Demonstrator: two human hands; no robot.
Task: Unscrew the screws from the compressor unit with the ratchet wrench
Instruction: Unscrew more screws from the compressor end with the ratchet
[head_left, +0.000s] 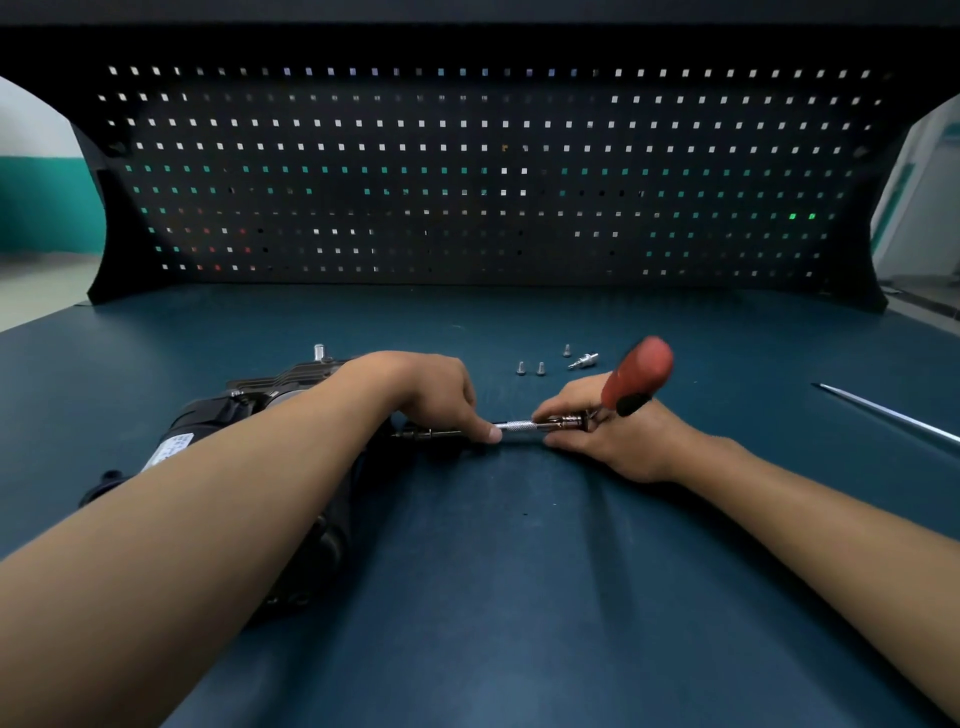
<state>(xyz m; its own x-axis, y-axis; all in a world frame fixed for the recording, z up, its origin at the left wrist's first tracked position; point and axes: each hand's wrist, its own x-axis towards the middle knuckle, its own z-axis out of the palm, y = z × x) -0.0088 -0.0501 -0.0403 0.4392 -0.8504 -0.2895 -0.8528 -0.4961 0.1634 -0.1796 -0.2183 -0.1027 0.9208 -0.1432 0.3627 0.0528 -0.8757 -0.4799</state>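
The compressor lies on its side at nine o'clock on the bench, black and finned, mostly hidden under the left forearm. Three loose screws stand at twelve o'clock beyond the hands, next to a small fitting, so I'd judge at least one more is being worked. The left hand pinches the wrench's knurled extension; the right hand wraps the wrench near its head, with the red handle blurred. A thin rod lies at three o'clock.
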